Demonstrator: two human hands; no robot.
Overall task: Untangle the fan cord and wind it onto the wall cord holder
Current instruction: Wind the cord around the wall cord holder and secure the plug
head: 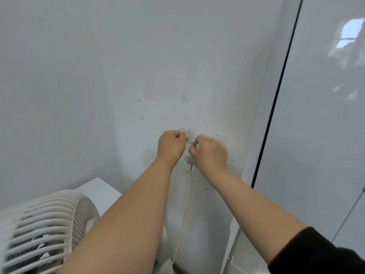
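Note:
Both my hands are raised against the white wall. My left hand (171,145) and my right hand (209,152) each pinch an end of a short taut stretch of the thin white fan cord (190,142) between them. Below my right hand a small white wall cord holder (187,159) peeks out, mostly hidden by the hand. From it the cord (185,204) hangs down the wall to the floor. The white fan (45,230) with its ribbed grille stands at the lower left, partly behind my left forearm.
A white cabinet top (98,191) lies behind the fan. A glossy white door or panel (316,125) with a black edge strip (276,103) stands right of the wall. The wall around my hands is marked with small stains.

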